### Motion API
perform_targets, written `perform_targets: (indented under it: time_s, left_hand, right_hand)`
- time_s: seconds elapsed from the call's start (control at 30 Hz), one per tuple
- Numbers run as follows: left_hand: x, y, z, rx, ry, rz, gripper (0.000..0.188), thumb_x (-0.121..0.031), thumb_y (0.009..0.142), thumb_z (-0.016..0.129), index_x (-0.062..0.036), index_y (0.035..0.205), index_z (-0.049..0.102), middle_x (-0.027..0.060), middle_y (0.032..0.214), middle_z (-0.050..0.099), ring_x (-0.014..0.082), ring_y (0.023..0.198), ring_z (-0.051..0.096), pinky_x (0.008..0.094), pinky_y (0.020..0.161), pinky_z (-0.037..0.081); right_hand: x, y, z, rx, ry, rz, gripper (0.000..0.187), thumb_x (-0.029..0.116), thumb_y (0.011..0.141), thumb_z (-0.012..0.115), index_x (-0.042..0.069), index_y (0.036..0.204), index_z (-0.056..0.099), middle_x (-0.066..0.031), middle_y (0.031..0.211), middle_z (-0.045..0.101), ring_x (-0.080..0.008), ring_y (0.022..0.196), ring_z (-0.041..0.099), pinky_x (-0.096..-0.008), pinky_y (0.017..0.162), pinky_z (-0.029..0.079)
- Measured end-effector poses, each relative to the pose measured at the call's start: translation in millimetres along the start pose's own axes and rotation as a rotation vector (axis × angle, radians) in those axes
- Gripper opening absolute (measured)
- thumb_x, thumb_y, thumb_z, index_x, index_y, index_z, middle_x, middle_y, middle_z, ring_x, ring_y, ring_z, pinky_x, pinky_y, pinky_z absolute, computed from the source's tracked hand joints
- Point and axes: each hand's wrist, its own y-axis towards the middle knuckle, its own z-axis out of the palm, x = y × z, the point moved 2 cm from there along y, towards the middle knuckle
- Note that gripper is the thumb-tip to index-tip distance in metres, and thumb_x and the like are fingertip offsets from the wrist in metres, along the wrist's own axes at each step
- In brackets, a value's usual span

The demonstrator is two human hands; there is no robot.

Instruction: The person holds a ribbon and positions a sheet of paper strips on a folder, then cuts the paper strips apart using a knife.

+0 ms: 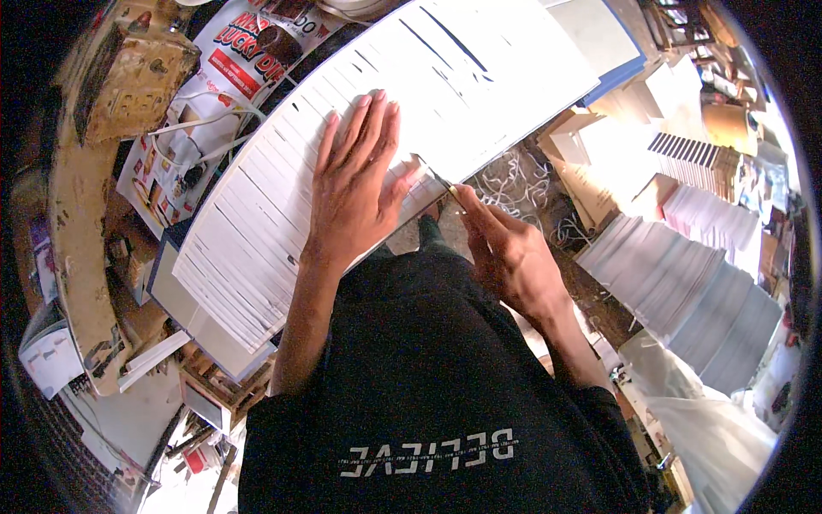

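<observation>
A long row of white paper sheets (231, 231), their edges overlapping like a fan, stretches across a blue-edged board (205, 321) in front of me. My left hand (355, 184) lies flat on the sheets with its fingers stretched out. To its right, my right hand (514, 257) grips a thin, knife-like tool (442, 181) at the near edge of the paper. Its tip points at the sheets beside my left thumb. The exact kind of tool is too small to make out, and my fingers hide its handle.
Tall stacks of paper (651, 274) stand on the right, near clear plastic sheeting (685, 394). White strips of scrap (514, 184) lie tangled on the floor beyond my right hand. At the left are a printed banner (231, 68), a white cable and a worn wooden block (141, 86).
</observation>
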Motion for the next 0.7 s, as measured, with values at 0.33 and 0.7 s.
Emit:
perform_targets:
  time_s: [0.33, 0.7]
  left_hand:
    - [4.9, 0.3, 5.4, -0.030, 0.013, -0.014, 0.063, -0.038, 0.110, 0.041, -0.0010, 0.160, 0.040, 0.0185, 0.168, 0.037, 0.0331, 0.157, 0.032, 0.0536, 0.129, 0.017]
    - [5.6, -4.5, 2.5, -0.010, -0.011, -0.018, 0.064, -0.030, 0.106, 0.047, -0.0015, 0.162, 0.037, 0.0155, 0.170, 0.034, 0.0293, 0.159, 0.029, 0.0534, 0.131, 0.014]
  right_hand:
    - [57.8, 14.5, -21.2, 0.376, -0.535, 0.194, 0.050, 0.007, 0.099, 0.053, -0.006, 0.147, 0.045, -0.0206, 0.092, 0.069, -0.0332, 0.076, 0.075, -0.0471, 0.058, 0.060]
    - [53.9, -7.9, -38.1, 0.478, -0.492, 0.316, 0.037, 0.006, 0.098, 0.053, -0.004, 0.134, 0.055, -0.0234, 0.086, 0.071, -0.0411, 0.079, 0.074, -0.0526, 0.065, 0.059]
